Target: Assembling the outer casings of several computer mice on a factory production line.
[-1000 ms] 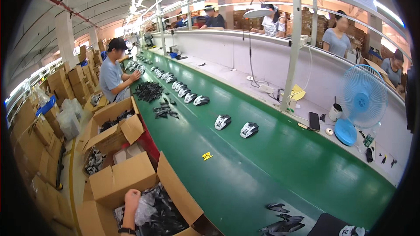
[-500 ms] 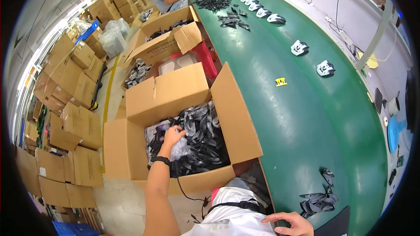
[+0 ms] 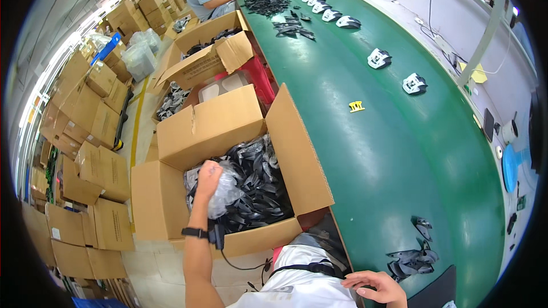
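All action inside the open cardboard box now, gripping a clear plastic bag in the left hand, fingers bunched, over heaped black parts, while holding the right hand loosely spread beside the green tabletop.

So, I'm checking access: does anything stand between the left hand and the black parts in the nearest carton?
Yes, partly: the crumpled clear plastic bag, at the left hand, covers some of the black parts. Toward the near right corner of the carton, nothing visible covers them.
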Motion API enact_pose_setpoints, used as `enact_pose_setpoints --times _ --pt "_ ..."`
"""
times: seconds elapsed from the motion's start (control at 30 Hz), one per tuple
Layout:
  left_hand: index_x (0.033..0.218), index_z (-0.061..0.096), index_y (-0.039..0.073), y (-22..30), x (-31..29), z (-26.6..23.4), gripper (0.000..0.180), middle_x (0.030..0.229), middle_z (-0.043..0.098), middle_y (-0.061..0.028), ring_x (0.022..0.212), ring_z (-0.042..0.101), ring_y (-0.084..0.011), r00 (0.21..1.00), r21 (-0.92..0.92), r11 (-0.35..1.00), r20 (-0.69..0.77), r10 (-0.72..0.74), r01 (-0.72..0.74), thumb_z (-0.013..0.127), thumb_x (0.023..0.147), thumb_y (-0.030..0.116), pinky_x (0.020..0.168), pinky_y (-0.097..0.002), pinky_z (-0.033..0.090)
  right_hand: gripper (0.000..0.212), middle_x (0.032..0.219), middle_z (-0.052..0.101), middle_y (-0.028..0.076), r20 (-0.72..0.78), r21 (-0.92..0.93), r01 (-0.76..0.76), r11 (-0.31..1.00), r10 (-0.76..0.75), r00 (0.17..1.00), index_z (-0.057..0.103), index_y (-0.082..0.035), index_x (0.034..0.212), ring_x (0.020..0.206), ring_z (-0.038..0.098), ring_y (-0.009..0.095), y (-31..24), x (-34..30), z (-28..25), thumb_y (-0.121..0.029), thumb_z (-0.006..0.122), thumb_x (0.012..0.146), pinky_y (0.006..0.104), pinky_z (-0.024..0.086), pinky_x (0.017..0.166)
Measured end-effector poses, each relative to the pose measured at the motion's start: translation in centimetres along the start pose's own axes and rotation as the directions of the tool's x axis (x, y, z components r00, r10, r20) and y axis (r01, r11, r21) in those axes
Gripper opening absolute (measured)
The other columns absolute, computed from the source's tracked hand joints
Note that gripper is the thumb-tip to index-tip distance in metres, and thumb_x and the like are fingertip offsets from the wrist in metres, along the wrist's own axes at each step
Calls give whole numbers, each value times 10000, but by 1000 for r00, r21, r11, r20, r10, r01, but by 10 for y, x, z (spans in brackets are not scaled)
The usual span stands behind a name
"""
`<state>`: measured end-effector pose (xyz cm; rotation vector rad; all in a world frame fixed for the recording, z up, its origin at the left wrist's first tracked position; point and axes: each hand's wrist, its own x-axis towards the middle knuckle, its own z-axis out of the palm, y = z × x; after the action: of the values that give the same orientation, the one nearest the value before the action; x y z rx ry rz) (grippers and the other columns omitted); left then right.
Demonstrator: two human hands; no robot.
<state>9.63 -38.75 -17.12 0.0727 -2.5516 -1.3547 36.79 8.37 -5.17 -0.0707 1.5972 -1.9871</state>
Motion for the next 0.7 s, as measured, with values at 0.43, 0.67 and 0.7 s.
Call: enact_pose_setpoints --times 0.43,0.67,0.7 --pt "692 462 103 23 -41 -54 161 676 542 -76 550 499 -146 900 -856 281 426 -90 433 562 761 210 508 -269 445 339 1140 600 209 35 106 7 994 -11 999 474 78 1236 1077 583 258 12 -5 -5 8 486 904 352 456 928" --pt "697 473 98 78 -44 -30 165 675 533 -75 583 502 -144 930 -892 265 348 -116 367 611 733 182 519 -264 439 325 1122 610 206 -17 94 14 995 -12 1000 484 77 1221 1052 597 252 10 -1 -5 15 488 902 347 470 911" --pt "694 513 78 75 -35 -24 169 819 606 -101 693 546 -144 917 -804 453 389 -87 385 664 728 147 617 -260 456 325 1122 610 206 -22 100 5 995 -3 1000 484 77 1221 1052 597 252 11 -4 -5 15 488 902 347 470 911"
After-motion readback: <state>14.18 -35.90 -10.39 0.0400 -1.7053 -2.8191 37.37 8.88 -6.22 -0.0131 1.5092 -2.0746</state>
